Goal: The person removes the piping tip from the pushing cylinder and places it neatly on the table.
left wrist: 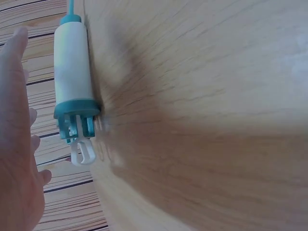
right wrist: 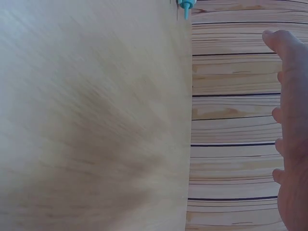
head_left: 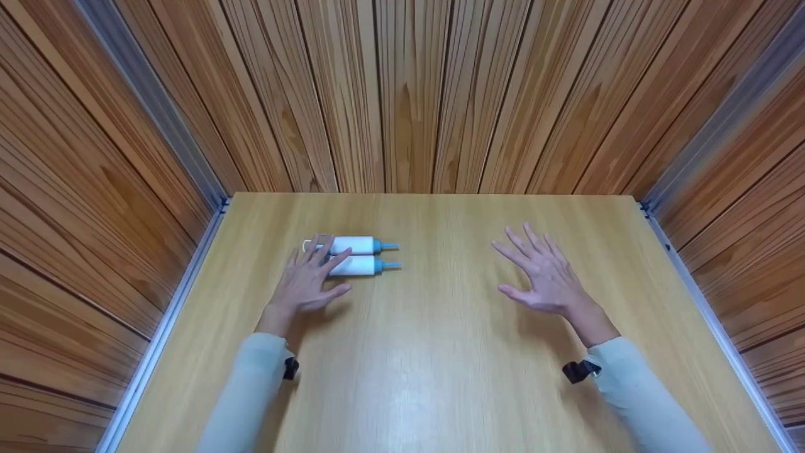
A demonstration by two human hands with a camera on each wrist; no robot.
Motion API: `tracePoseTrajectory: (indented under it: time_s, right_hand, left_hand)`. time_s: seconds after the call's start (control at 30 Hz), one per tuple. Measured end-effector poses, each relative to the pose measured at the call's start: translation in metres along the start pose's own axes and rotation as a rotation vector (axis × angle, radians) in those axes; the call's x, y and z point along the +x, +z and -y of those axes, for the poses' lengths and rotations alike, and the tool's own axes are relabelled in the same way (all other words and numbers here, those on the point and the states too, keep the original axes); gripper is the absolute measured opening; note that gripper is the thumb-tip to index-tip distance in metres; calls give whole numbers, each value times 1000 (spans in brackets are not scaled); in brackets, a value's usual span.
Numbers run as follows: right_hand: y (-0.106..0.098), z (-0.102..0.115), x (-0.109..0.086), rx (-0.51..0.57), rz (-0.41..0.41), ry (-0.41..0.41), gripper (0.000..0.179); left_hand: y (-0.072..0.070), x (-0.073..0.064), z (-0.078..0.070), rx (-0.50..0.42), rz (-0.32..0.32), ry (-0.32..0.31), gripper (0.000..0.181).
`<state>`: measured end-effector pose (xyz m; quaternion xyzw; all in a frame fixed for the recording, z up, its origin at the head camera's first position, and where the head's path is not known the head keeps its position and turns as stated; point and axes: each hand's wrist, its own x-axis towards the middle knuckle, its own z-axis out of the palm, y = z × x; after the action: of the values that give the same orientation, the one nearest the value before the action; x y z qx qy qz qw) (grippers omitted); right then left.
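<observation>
Two white tubes with blue-green nozzle caps lie side by side at the table's left, nozzles pointing right: a far tube [head_left: 353, 245] and a near tube [head_left: 353, 265]. In the left wrist view, a tube [left wrist: 73, 62] shows a teal end collar and a white loop-shaped pull at its back end. My left hand [head_left: 306, 280] hovers with spread fingers over the back ends of the tubes, partly hiding them. Over the right side of the table my right hand [head_left: 542, 274] is held up, fingers spread, holding nothing. A nozzle tip [right wrist: 186, 7] peeks in at the right wrist view's top.
The light wooden table [head_left: 440, 352] is bordered by metal rails along its left [head_left: 165, 327] and right [head_left: 717, 327] sides. Wood-plank walls [head_left: 409, 94] rise at the back and on both sides. Each sleeve has a small black wrist camera [head_left: 580, 371] at its cuff.
</observation>
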<state>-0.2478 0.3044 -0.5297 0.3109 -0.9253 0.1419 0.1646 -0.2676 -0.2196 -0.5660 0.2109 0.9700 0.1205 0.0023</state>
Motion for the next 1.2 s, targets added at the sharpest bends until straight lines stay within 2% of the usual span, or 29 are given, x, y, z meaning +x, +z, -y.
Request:
tracePoseTrajectory:
  time_s: [0.27,0.57,0.73,0.87,1.0,1.2]
  right_hand:
    - [1,4,5,36,10,20,83]
    - [7,5,7,123,-63,13,84]
    - [13,6,5,206,-109,22,84]
    - [18,7,4,280,-132,14,85]
    - [22,8,4,376,-150,15,88]
    - [25,11,4,456,-142,20,95]
  left_hand:
    - [8,-2,-1,-29,16,6,85]
    - [14,-8,0,9,27,22,86]
    - [14,-7,1,13,5,33,86]
    - [14,-5,0,-26,-29,15,85]
    - [15,-3,-1,-107,-55,-19,82]
    - [15,1,-3,-224,-73,-71,64]
